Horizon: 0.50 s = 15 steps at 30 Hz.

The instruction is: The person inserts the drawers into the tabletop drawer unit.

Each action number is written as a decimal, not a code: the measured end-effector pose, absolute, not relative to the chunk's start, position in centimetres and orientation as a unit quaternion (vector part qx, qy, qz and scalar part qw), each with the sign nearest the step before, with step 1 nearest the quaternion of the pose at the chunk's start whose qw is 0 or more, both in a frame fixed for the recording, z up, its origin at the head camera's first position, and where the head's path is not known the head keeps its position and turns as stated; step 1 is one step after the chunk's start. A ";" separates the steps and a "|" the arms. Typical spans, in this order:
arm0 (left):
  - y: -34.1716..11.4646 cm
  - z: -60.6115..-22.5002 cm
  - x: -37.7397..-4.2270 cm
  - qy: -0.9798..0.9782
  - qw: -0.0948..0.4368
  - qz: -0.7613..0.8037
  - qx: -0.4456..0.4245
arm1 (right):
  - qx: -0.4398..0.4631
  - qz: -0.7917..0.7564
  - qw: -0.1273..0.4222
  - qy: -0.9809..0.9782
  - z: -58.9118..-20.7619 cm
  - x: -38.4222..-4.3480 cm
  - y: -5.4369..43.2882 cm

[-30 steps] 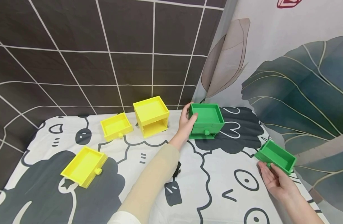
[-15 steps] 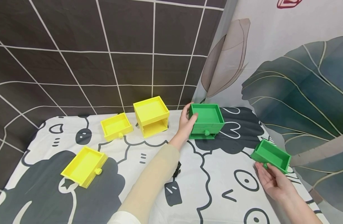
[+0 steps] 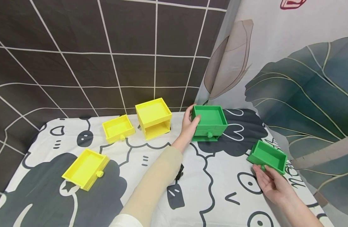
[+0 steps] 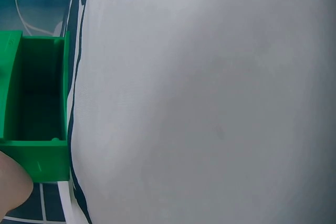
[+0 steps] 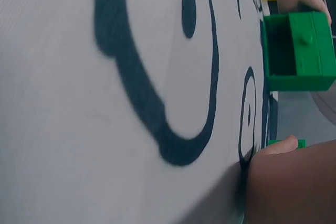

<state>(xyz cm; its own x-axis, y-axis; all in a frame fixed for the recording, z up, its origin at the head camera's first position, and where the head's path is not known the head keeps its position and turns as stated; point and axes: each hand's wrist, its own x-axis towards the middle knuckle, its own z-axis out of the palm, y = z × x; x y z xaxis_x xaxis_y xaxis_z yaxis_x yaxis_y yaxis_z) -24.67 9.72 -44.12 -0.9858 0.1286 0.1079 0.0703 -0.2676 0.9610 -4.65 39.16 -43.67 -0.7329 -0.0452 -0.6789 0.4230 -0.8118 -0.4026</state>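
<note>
At the back centre stands a small green drawer cabinet (image 3: 210, 115) with an open tray top. A knobbed drawer (image 3: 209, 132) fills its upper slot; the lower slot (image 5: 281, 48) is a dark opening in the right wrist view. My left hand (image 3: 188, 127) grips the cabinet's left side, thumb over the top rim, other fingers partly hidden behind. At the right, my right hand (image 3: 273, 186) pinches the front knob of a loose green drawer (image 3: 268, 155). That drawer is turned at an angle, its tray facing up. Only a sliver of it shows past the hand in the right wrist view.
Left of the green cabinet is a yellow cabinet (image 3: 153, 116) with an open slot. Two loose yellow drawers (image 3: 118, 127) (image 3: 85, 168) lie farther left on the printed cloth (image 3: 151, 164). A dark gridded curtain (image 3: 128, 69) hangs behind; a leaf-patterned one (image 3: 313, 88) borders the right.
My right hand has moved left and slightly away from me, carrying the loose green drawer closer to the green cabinet. The left hand and the cabinet have stayed still.
</note>
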 end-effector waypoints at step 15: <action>9.7 -44.2 -24.7 0.601 0.016 0.795 0.082 | 0.359 -0.869 0.162 0.300 -43.1 -5.3 36.7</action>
